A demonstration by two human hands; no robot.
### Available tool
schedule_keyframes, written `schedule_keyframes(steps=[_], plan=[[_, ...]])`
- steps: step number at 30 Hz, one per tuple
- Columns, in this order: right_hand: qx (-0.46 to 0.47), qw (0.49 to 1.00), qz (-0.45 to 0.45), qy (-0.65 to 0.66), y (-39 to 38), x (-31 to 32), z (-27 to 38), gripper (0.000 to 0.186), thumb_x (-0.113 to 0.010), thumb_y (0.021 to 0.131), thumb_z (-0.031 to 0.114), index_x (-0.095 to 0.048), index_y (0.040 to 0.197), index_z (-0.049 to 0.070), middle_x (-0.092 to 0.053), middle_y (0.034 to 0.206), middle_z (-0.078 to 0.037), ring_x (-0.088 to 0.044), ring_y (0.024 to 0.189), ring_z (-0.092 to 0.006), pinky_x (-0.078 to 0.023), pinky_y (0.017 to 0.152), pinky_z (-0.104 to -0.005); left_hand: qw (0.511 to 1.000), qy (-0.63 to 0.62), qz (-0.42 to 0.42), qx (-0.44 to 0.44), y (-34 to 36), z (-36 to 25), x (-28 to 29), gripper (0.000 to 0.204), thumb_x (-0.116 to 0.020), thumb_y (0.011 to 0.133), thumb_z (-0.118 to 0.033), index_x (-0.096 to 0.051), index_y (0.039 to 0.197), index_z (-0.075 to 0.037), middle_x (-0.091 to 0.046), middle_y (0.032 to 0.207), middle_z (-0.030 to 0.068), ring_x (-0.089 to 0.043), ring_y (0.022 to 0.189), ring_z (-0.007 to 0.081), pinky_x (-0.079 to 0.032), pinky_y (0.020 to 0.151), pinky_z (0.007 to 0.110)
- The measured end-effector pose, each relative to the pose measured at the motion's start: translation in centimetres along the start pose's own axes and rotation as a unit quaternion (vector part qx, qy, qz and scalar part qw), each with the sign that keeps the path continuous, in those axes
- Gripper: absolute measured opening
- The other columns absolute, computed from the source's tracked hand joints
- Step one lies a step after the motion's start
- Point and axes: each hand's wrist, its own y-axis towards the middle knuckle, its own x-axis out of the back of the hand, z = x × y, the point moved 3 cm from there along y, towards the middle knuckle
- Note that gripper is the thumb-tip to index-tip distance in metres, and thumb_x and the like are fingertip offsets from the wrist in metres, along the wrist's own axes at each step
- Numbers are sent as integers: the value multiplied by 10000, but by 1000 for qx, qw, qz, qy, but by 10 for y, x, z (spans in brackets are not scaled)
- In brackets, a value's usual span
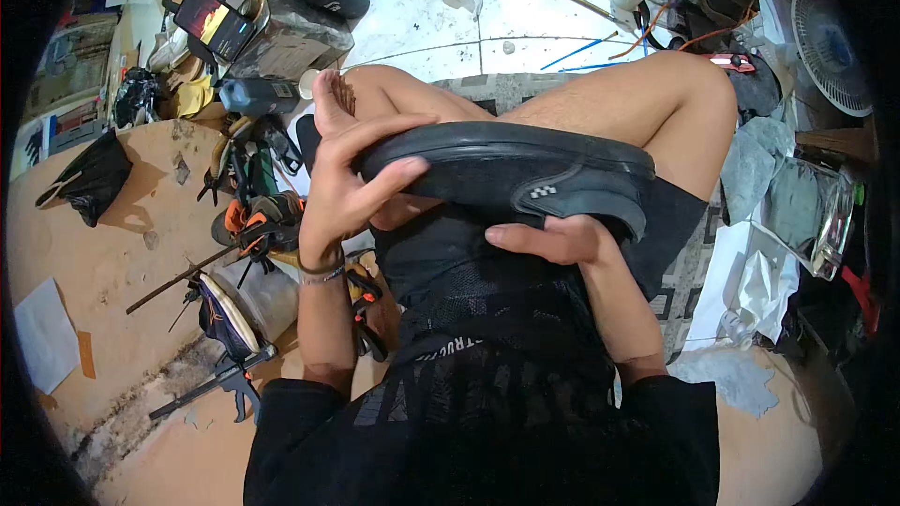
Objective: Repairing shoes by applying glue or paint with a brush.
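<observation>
The step in hand looks like steadying and turning up a black shoe (pixel 487 169) for close handling, and any further turn would call for both grips to move together so that neither end sags. The shoe is held above the person's lap, between crossed bare legs and torso, tipped on its side with the sole edge away from the body and the collar toward it. The left hand (pixel 352 173) is spread around the toe, thumb on the upper and forefinger along the sole edge; the right hand (pixel 562 242) holds the heel end, thumb showing below the collar (its fingers are hidden, behind the shoe or inside it, I cannot tell which). The upper appears soft and matte, probably suede or canvas, with a small checkered tab (pixel 542 193) by the gusset; the thick, smooth sidewall (pixel 534 139) looks like rubber and curves round the toe. Nearby lie a patterned grey mat (pixel 689 290), a navy shoe with a pale sole (pixel 228 314), and a dark bar clamp (pixel 234 379).
</observation>
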Motion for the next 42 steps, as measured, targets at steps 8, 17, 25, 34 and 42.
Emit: schedule_keyframes(steps=[8,17,25,34,42], plan=[[-3,963,-41,-268,-3,-1,-8,605,-715,861,390,-579,1297,-7,-562,1351,-185,-502,1276,-318,-343,1115,-401,965,201,170,-5,39,-15,-38,457,-789,797,-425,-694,886,13,-663,703,120,-635,628,216,-469,589,327],[103,945,-114,288,-22,16,32,796,-675,782,306,-410,1439,-58,-471,1457,-218,-451,1361,-342,-334,1155,-464,976,-213,38,4,38,-57,11,652,-457,971,-492,-493,1375,18,-635,1252,152,-678,948,255,-558,813,350],[182,821,79,535,11,-10,56,867,-564,761,505,-398,1495,72,-490,1472,-158,-466,1352,-359,-323,1151,-524,928,-370,-18,-33,44,-77,-79,721,-452,989,-526,-380,1450,24,-525,1371,158,-532,1152,242,-416,973,343],[249,791,19,558,6,-32,73,937,-624,818,587,-353,1482,-17,-444,1484,-213,-426,1366,-383,-304,1165,-513,954,-251,68,-150,43,-103,-57,805,-447,1008,-561,-267,1524,30,-415,1490,165,-386,1357,228,-275,1132,336],[209,795,-42,568,4,-52,77,889,-586,850,615,-386,1465,5,-475,1468,-169,-457,1338,-349,-334,1153,-478,940,-331,-11,-87,40,-104,-54,625,-391,1057,-416,-340,1492,29,-474,1431,142,-434,1289,198,-304,1105,300]])
